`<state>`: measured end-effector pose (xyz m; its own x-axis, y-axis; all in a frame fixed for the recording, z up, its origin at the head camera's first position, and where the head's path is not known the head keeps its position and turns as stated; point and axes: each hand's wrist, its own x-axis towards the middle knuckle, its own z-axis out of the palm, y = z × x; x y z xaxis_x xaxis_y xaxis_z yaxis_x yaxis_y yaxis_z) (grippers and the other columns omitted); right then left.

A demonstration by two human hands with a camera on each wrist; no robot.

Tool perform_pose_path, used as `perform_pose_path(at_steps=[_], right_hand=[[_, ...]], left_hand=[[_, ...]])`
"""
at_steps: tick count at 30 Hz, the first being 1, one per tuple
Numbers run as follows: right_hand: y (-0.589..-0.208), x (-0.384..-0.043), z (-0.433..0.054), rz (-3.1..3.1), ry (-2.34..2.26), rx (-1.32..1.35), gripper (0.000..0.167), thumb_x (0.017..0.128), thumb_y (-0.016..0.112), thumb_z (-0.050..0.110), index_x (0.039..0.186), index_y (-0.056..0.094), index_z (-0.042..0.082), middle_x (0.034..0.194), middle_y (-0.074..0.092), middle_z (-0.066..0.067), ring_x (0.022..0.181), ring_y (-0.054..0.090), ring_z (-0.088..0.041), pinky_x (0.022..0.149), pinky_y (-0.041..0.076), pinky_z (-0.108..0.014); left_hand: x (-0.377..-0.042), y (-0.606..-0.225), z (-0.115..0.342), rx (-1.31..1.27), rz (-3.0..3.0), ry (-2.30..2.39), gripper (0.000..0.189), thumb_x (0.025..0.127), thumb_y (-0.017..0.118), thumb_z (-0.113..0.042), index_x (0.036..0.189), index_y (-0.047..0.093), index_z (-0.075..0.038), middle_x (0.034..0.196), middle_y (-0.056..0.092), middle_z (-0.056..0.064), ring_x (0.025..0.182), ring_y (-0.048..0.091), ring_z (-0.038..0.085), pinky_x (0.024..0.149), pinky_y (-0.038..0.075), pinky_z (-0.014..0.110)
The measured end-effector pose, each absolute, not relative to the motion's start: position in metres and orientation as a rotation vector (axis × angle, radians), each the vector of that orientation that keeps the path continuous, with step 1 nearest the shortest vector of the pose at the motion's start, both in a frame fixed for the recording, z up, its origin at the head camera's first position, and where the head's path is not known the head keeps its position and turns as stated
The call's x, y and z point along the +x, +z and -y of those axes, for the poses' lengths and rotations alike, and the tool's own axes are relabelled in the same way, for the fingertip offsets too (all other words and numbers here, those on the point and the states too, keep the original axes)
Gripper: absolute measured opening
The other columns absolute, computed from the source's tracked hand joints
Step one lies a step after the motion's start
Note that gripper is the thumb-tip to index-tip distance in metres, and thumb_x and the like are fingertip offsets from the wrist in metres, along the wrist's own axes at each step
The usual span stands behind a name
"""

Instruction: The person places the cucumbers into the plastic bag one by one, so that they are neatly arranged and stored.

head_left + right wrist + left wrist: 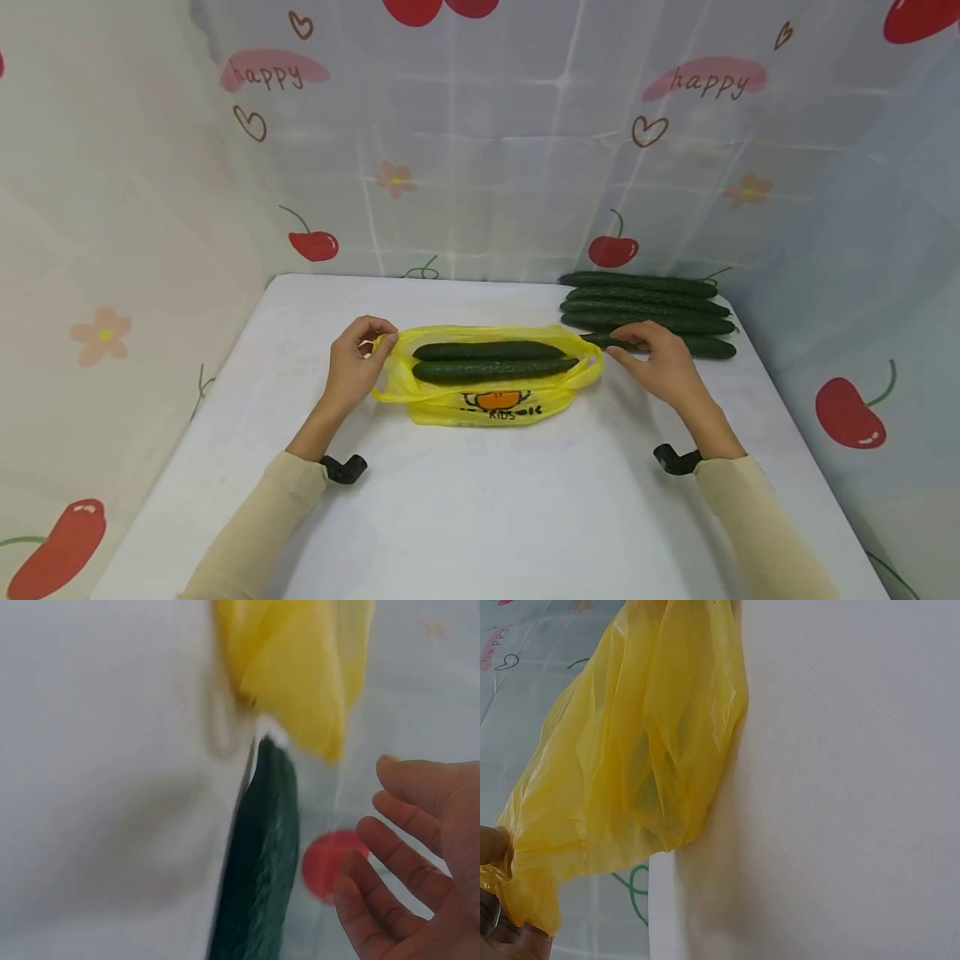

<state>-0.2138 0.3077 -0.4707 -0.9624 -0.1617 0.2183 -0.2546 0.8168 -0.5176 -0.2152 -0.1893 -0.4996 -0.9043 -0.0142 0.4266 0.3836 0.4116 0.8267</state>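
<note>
A yellow plastic bag (pixel 450 412) lies on the table with its mouth spread, and two dark green cucumbers (pixel 491 369) show side by side inside it. My left hand (pixel 354 358) pinches the bag's left edge; in the left wrist view the yellow film (pixel 630 750) stretches away from the fingers (pixel 493 846). To the right of the bag, my right hand (pixel 660 367) hovers by the nearest loose cucumber (pixel 708 347). The right wrist view shows its fingers (pixel 405 877) loosely bent and apart, holding nothing, beside that cucumber (pixel 262 862).
Several more cucumbers (pixel 652 321) lie in a stack of rows at the table's back right corner. A white cloth covers the table (pixel 495 508). Printed curtains (pixel 487 167) enclose the back and both sides.
</note>
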Motion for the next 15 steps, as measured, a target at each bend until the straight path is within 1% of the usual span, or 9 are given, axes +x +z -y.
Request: perform_pose_path(at_steps=[5, 8, 12, 15], right_hand=[[-0.484, -0.219, -0.347, 2.845, 0.868, 0.173, 0.035, 0.104, 0.073, 0.031, 0.131, 0.071, 0.008, 0.136, 0.066, -0.020, 0.125, 0.062, -0.044, 0.108, 0.051, -0.064], [-0.493, -0.220, -0.368, 2.839, 0.891, 0.127, 0.036, 0.105, 0.072, 0.031, 0.134, 0.070, 0.008, 0.138, 0.064, -0.022, 0.128, 0.060, -0.046, 0.109, 0.048, -0.065], [-0.505, -0.220, -0.389, 2.783, 0.896, 0.140, 0.035, 0.104, 0.073, 0.023, 0.134, 0.070, 0.004, 0.139, 0.060, -0.028, 0.128, 0.055, -0.052, 0.106, 0.044, -0.070], [-0.512, -0.222, -0.400, 2.719, 0.890, 0.162, 0.035, 0.101, 0.076, 0.017, 0.132, 0.070, 0.000, 0.141, 0.057, -0.034, 0.130, 0.049, -0.058, 0.107, 0.036, -0.075]], left_hand=[[-0.215, -0.501, 0.189, -0.314, 2.310, -1.480, 0.009, 0.104, 0.073, -0.019, 0.111, 0.073, -0.013, 0.111, 0.073, 0.005, 0.100, 0.062, 0.013, 0.080, 0.049, 0.014], [-0.215, -0.502, 0.189, -0.316, 2.315, -1.477, 0.009, 0.105, 0.073, -0.019, 0.112, 0.073, -0.013, 0.111, 0.073, 0.005, 0.100, 0.062, 0.013, 0.080, 0.050, 0.014], [-0.215, -0.504, 0.189, -0.312, 2.323, -1.476, 0.009, 0.105, 0.073, -0.020, 0.111, 0.073, -0.013, 0.111, 0.073, 0.005, 0.100, 0.062, 0.014, 0.079, 0.050, 0.015], [-0.215, -0.504, 0.189, -0.305, 2.323, -1.479, 0.009, 0.105, 0.073, -0.020, 0.111, 0.073, -0.013, 0.110, 0.072, 0.004, 0.099, 0.062, 0.015, 0.080, 0.049, 0.015]])
